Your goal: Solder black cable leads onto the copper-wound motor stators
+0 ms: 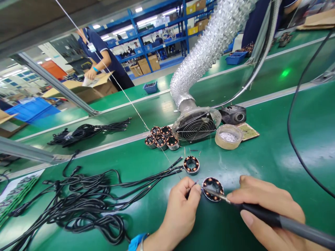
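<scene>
My right hand [269,209] grips a soldering iron [264,213], its tip over the near-left rim of a motor stator [213,189] with copper windings. Pinched between thumb and fingers of my left hand [184,202] is a thin dark wire [193,183], its end close to the iron's tip. Whether tip and wire touch is too small to tell. Just behind lies a second stator [191,165]. Black cables [157,177] with stripped ends stretch in from the left and stop beside that stator.
Several stators [161,141] stand grouped by a fume extractor fan [196,127] on a silver hose [199,55]. Right of it are a tub of solder bits [228,137] and an iron stand [234,114]. A black cord [293,139] hangs at right; a co-worker [104,59] stands across the bench.
</scene>
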Available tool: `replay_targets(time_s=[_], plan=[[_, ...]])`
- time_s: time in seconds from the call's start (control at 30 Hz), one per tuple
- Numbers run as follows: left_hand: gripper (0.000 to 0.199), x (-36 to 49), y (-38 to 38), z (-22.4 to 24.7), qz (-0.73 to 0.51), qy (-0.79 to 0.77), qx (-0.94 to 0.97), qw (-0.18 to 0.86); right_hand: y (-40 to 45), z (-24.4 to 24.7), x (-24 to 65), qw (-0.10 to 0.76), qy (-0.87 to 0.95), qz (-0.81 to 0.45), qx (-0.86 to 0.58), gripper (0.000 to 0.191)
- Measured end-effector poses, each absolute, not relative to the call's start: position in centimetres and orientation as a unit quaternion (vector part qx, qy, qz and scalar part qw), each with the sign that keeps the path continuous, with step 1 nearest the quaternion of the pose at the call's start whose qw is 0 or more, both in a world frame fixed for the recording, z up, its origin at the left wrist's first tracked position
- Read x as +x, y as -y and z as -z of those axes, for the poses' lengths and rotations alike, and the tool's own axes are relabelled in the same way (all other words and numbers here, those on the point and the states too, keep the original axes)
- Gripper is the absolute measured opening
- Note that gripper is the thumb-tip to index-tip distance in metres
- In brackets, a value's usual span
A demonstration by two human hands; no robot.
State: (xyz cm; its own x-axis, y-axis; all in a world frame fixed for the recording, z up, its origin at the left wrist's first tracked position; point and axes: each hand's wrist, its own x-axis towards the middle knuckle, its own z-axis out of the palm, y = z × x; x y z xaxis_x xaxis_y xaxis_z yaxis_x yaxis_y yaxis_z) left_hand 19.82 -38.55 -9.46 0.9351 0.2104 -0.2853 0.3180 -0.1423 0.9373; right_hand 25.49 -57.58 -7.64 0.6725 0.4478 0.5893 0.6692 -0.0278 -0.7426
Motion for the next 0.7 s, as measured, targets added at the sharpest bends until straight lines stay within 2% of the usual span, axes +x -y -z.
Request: replay_targets(time_s=[0.2,0.4,0.7], plan=[[0.032,19.6,38.6,9.7,0.028,-0.158,0.766,0.623,57.8,7.1,24.7,0.504,0.440,0.122,-0.733,0.029],[0.031,19.6,38.5,9.6,0.019,-0.153,0.773,0.615,58.4,7.0,24.0,0.467,0.421,0.144,-0.764,0.028],[0.031,19.4,38.6,9.8,0.014,-0.152,0.779,0.609,58.2,6.9,24.1,0.465,0.421,0.153,-0.764,0.028]])
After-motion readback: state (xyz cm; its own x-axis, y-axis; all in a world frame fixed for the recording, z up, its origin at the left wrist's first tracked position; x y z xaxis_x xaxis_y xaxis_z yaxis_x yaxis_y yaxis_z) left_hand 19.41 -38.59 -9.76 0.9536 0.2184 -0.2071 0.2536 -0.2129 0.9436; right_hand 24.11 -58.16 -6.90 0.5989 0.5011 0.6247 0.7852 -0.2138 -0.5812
